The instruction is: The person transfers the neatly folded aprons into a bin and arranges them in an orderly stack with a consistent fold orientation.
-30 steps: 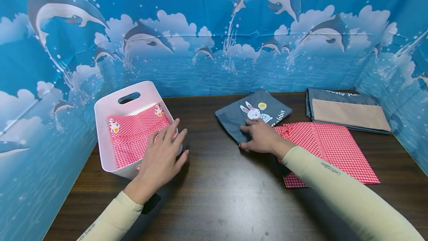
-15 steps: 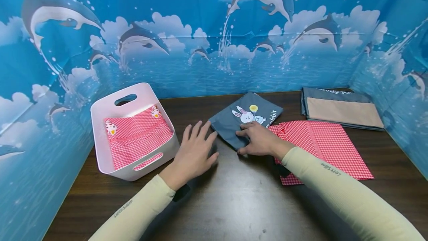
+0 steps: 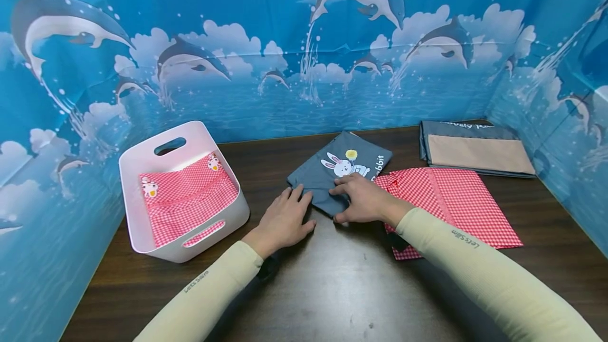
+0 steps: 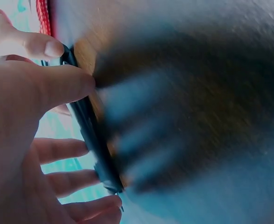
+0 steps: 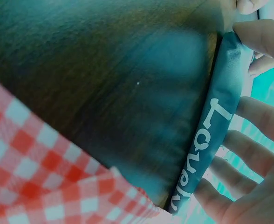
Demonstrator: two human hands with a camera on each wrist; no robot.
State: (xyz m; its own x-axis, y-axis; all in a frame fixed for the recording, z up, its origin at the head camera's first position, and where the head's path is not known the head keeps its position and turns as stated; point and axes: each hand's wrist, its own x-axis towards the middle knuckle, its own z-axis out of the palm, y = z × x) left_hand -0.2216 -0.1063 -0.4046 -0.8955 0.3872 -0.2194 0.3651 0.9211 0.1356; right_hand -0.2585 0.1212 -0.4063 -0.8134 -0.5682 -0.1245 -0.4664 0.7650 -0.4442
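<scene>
A folded dark grey cloth [image 3: 318, 170] with a rabbit print lies flat on the table, turned at an angle. On its left corner rest the fingertips of my left hand [image 3: 283, 221], fingers spread and nearly straight. My right hand [image 3: 364, 199] lies over the near right part, fingers on top and thumb at the near edge. The right wrist view shows the white word "Lovely" along the cloth's edge [image 5: 209, 135]. In the left wrist view the thumb touches the dark edge [image 4: 92, 135]. Whether either hand pinches the cloth is not visible; both look relaxed.
A white basket [image 3: 237, 218] at left holds a folded red gingham cloth [image 3: 190, 194]. Another red gingham cloth [image 3: 461, 205] lies under my right forearm, meeting the grey cloth. Behind it is a folded grey and beige cloth [image 3: 480, 153]. A dolphin-print curtain [image 3: 285, 99] encloses the table [image 3: 332, 289].
My left hand has moved right from beside the basket to the grey cloth's left corner. My right hand stays on the cloth. The view has shifted slightly.
</scene>
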